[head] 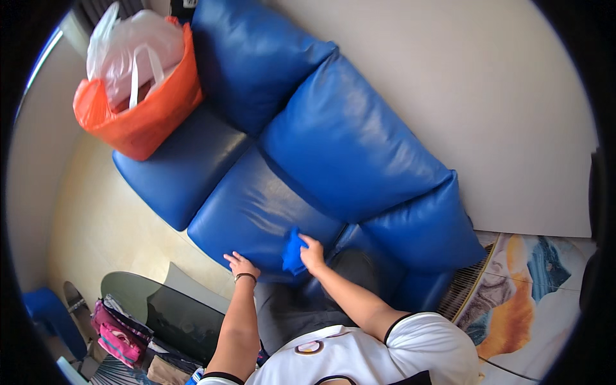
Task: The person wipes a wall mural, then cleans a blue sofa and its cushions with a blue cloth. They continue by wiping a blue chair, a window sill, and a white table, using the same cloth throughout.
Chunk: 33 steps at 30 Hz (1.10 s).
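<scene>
Beneath me a blue leather sofa (269, 192) runs from the upper left to the lower right, its seat cushion creased in the middle. My right hand (312, 252) grips a bright blue cloth (293, 254) just over the middle seat cushion; whether the cloth touches the leather I cannot tell. Near the front edge of that same cushion rests my left hand (242, 268), fingers spread and holding nothing, with a dark band on the wrist. Plump blue back cushions (351, 144) line the wall side.
An orange bag (159, 115) holding a whitish plastic bag (139, 53) stands on the far seat. A dark glass table (178, 317) is at lower left, beside folded clothes (120, 344). The wall (481, 106) rises behind the sofa; a patterned surface (519, 293) lies right.
</scene>
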Tool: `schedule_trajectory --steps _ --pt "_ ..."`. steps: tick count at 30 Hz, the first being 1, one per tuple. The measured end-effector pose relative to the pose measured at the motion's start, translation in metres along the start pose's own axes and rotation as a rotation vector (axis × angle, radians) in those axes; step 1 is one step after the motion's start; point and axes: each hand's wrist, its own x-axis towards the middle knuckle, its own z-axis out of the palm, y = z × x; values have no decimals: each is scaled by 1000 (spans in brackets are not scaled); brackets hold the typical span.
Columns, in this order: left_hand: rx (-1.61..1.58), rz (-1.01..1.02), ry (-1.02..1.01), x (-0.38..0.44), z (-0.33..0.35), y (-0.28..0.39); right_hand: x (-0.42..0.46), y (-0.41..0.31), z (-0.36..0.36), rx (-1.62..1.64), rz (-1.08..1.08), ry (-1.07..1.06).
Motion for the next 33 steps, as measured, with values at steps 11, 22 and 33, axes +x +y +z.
schedule_trajectory --steps 11,22,33 --pt "-780 708 460 -85 -149 275 185 -195 -234 -597 -1227 299" --pt "-783 598 519 -100 -122 315 81 31 -279 -362 -439 -327" --pt "-569 601 207 -89 -87 270 184 -259 -289 -190 -1150 566"
